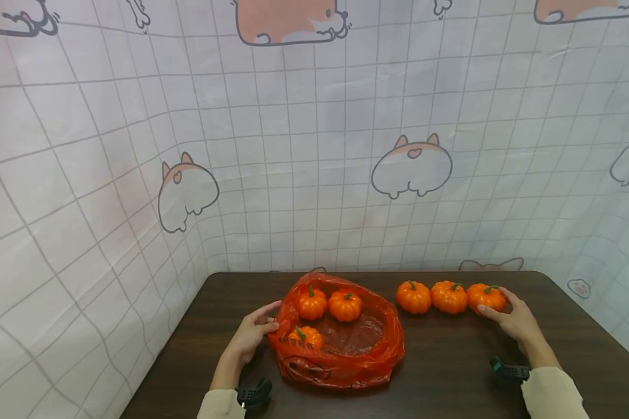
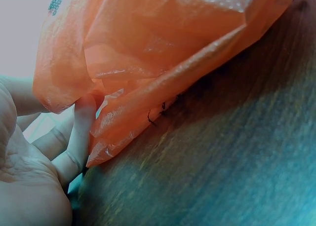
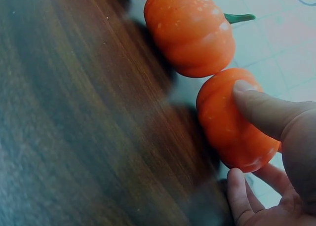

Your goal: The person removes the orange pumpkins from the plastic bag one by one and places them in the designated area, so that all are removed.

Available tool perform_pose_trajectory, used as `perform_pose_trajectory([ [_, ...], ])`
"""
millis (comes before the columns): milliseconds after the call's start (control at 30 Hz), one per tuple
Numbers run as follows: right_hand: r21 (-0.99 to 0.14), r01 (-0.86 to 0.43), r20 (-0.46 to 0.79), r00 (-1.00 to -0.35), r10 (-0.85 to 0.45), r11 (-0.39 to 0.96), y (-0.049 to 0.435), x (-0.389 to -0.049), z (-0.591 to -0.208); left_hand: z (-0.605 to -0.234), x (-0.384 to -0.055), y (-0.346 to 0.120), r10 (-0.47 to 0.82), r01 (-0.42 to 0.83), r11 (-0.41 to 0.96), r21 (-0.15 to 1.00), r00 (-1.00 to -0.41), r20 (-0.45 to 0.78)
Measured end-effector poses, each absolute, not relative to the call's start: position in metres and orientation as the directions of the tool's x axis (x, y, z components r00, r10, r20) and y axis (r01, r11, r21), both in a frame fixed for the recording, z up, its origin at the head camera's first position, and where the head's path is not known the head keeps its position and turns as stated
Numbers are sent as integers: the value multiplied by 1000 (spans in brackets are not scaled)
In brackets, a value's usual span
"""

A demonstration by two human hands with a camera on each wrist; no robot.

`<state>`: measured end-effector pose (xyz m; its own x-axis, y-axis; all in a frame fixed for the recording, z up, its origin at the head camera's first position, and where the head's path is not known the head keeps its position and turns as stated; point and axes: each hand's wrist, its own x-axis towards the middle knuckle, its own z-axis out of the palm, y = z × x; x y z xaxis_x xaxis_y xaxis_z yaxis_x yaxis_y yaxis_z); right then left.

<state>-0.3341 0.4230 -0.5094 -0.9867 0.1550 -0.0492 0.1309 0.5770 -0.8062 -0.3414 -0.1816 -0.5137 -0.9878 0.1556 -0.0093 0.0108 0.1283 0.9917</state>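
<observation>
An orange-red plastic bag (image 1: 340, 369) lies with its mouth spread wide on the dark table. Three small orange pumpkins sit inside: one at the back left (image 1: 312, 304), one beside it (image 1: 345, 305), one at the front left (image 1: 306, 336). My left hand (image 1: 248, 334) holds the bag's left edge, its fingers against the crinkled plastic (image 2: 148, 63) in the left wrist view. To the right, my right hand (image 1: 519, 323) grips the end pumpkin (image 3: 232, 122) of a row, thumb on one side, fingers on the other. That pumpkin touches its neighbour (image 3: 190, 33).
Two more pumpkins stand in the row, a middle one (image 1: 449, 297) and a left one (image 1: 413, 297), right of the bag. A wooden table (image 1: 440, 372) carries everything. Behind it hangs a white checked cloth (image 1: 325, 221) with cartoon dogs.
</observation>
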Motion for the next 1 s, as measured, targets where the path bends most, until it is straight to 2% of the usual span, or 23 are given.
perform_pose_trajectory([
  [633,-801,124,-45,-988,147,586,417,-332,-506,-513,-340,-182,164,20,146,989,-986,-4],
  [1000,-829,121,-43,-987,153,546,419,-331,-510,-513,-340,-182,168,17,139,990,-986,-6],
])
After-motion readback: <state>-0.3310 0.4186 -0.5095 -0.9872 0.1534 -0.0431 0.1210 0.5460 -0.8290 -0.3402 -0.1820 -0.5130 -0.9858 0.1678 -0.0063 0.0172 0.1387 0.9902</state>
